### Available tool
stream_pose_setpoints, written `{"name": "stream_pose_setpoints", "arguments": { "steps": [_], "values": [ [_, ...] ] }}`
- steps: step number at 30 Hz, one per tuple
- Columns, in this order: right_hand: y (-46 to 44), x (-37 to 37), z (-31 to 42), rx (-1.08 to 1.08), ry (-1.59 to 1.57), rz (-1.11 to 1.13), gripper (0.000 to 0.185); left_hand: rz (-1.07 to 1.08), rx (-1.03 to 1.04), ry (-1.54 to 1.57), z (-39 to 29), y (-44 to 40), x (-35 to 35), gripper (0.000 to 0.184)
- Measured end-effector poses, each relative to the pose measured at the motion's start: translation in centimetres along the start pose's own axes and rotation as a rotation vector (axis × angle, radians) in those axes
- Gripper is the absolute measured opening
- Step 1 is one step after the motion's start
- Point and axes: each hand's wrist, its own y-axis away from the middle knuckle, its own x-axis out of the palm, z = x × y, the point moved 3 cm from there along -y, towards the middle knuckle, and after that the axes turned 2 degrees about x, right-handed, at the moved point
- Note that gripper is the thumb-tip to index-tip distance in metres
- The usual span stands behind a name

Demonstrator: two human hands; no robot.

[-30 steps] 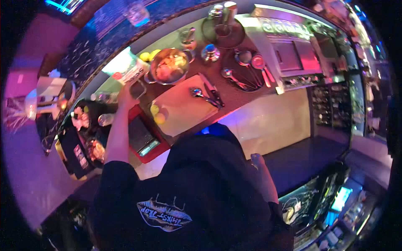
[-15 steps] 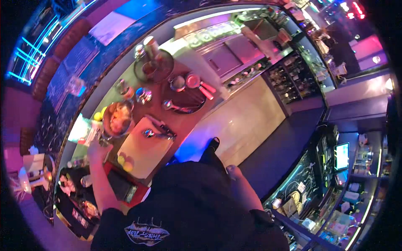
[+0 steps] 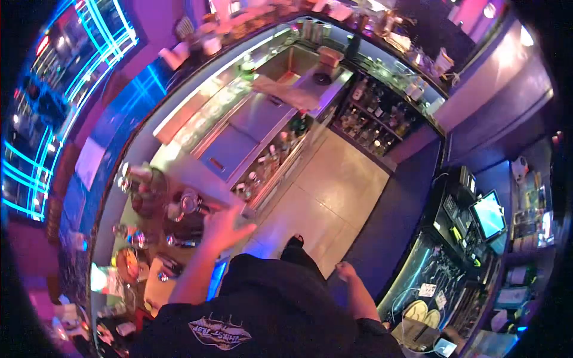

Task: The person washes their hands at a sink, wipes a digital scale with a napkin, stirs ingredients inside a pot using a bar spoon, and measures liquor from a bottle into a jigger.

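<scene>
My left hand (image 3: 228, 230) is stretched out over the counter's inner edge, fingers spread, with nothing in it. Beside it on a dark mat lie bar strainers (image 3: 188, 203), and a metal bar tool (image 3: 173, 240) rests a little nearer. A bowl with orange-coloured contents (image 3: 126, 262) stands further left, by a cutting board (image 3: 159, 292) partly hidden by my forearm. My right hand (image 3: 345, 272) hangs low at my side above the floor, its fingers seemingly curled in, and I see nothing in it.
A steel counter unit with sliding lids (image 3: 242, 134) runs ahead, with a row of bottles (image 3: 271, 155) along its front. Bottle shelves (image 3: 376, 116) stand at the far end. A lit screen (image 3: 488, 215) sits on the right counter. Pale floor tiles (image 3: 325, 191) lie between.
My view has swung and moved forward along the bar. My left hand has left the area by the bowl and cutting board and now reaches out beside the strainers. My right hand still hangs low.
</scene>
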Motion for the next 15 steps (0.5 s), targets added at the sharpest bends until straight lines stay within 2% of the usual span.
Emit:
{"name": "stream_pose_setpoints", "arguments": {
  "steps": [2, 5, 9, 11, 15],
  "values": [
    [-2.9, -3.7, -0.6, 0.025, -0.027, -0.034, 0.04, 0.017, 0.09, 0.039, -4.9, -4.0, -0.6, 0.089],
    [-7.0, -8.8, -0.9, 0.053, -0.024, -0.082, 0.045, 0.125, 0.079, 0.014, -10.9, -9.9, -3.4, 0.089],
    [-13.1, -9.1, -3.0, 0.033, 0.139, -0.247, 0.047, 0.033, 0.095, -0.111, -15.5, -19.5, -4.0, 0.089],
    [-16.8, -10.9, -1.3, 0.026, 0.196, -0.307, 0.048, 0.001, 0.104, -0.148, -17.2, -24.0, -4.1, 0.088],
    [-21.6, -11.4, 3.2, 0.016, 0.143, -0.259, 0.046, 0.048, 0.125, -0.031, -20.3, -34.5, -4.5, 0.09]
  ]
}}
